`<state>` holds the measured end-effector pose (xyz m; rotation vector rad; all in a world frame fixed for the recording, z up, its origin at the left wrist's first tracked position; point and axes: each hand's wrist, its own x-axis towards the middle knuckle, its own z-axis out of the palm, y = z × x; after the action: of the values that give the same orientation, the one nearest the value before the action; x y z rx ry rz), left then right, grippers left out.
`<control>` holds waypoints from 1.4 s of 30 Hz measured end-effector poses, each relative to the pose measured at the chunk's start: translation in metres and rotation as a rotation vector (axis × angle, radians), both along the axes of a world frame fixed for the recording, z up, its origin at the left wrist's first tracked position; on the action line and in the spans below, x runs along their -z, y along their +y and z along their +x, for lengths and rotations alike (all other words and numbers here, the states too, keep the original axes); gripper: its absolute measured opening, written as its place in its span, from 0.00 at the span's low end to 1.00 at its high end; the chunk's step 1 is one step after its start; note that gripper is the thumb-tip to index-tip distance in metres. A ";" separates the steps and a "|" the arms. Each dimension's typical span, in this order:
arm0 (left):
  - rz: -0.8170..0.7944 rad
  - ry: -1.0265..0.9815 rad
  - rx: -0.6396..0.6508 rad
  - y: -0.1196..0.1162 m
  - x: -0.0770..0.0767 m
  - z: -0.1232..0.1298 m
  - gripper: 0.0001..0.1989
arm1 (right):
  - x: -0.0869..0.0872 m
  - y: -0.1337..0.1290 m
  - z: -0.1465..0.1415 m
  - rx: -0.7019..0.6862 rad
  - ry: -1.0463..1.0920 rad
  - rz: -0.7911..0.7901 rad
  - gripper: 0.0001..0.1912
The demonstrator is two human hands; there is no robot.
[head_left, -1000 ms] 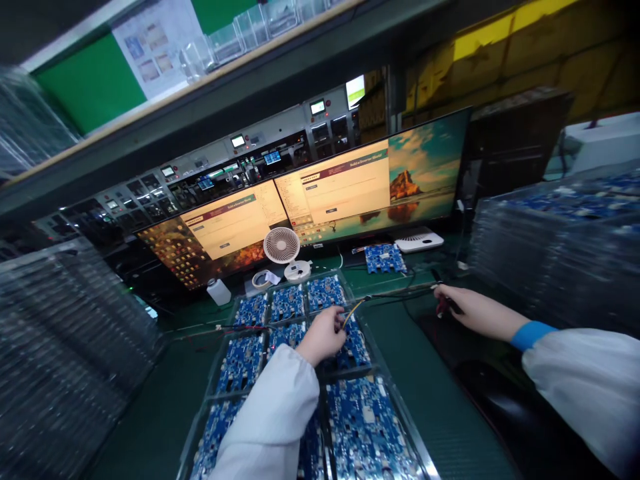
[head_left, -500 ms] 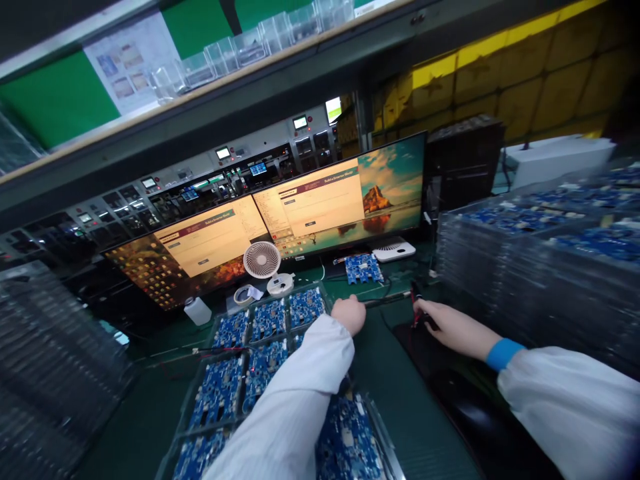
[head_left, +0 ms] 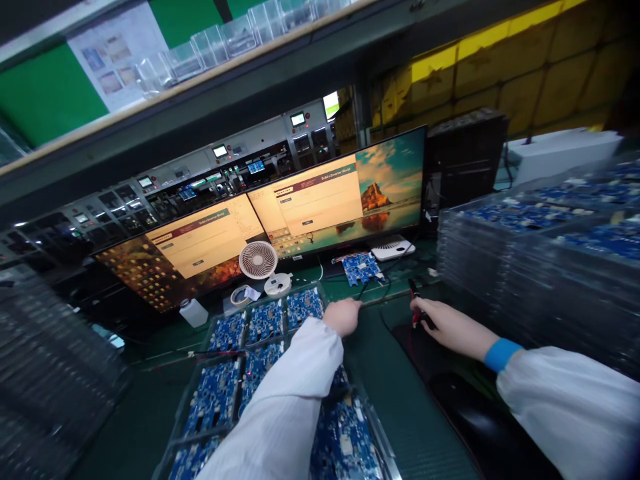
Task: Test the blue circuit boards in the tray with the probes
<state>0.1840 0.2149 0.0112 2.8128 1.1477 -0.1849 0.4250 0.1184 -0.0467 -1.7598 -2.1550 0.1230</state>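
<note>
My left hand [head_left: 343,316] hovers closed at the far right corner of a clear tray [head_left: 380,433] of blue circuit boards [head_left: 265,321], pinching a thin black cable that runs toward a single blue board [head_left: 361,267] under the monitor. My right hand [head_left: 440,321] rests on the green mat further right, gripping a black probe with a red wire [head_left: 416,300]. Both arms wear white sleeves.
Two wide monitors [head_left: 320,207] stand at the back. In front of them are a small white fan [head_left: 258,260], a tape roll [head_left: 243,295] and a white bottle [head_left: 193,311]. Stacked clear trays [head_left: 540,267] of boards rise on the right, more stacks on the left [head_left: 50,380].
My left hand left the boards in the tray and moved right and back to the tray's far corner, taking the cable along. My right hand stayed on the probe.
</note>
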 end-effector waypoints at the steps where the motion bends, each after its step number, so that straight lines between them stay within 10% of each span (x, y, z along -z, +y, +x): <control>1: -0.001 -0.018 0.026 -0.002 0.000 -0.001 0.24 | 0.000 0.001 0.000 0.002 -0.001 0.001 0.18; 18: 0.035 -0.293 -0.095 -0.008 0.014 0.004 0.30 | 0.011 0.014 -0.003 0.032 0.037 0.067 0.07; 29: -0.048 -0.328 0.143 -0.014 0.005 -0.002 0.27 | -0.003 0.071 -0.041 -0.045 0.260 0.167 0.13; 42: -0.022 -0.065 0.078 -0.016 0.010 0.001 0.22 | 0.007 0.077 -0.023 0.087 0.155 0.081 0.14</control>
<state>0.1850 0.1993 0.0017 2.8240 1.0168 -0.1106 0.4019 0.1950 -0.0534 -1.7353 -1.9444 0.1429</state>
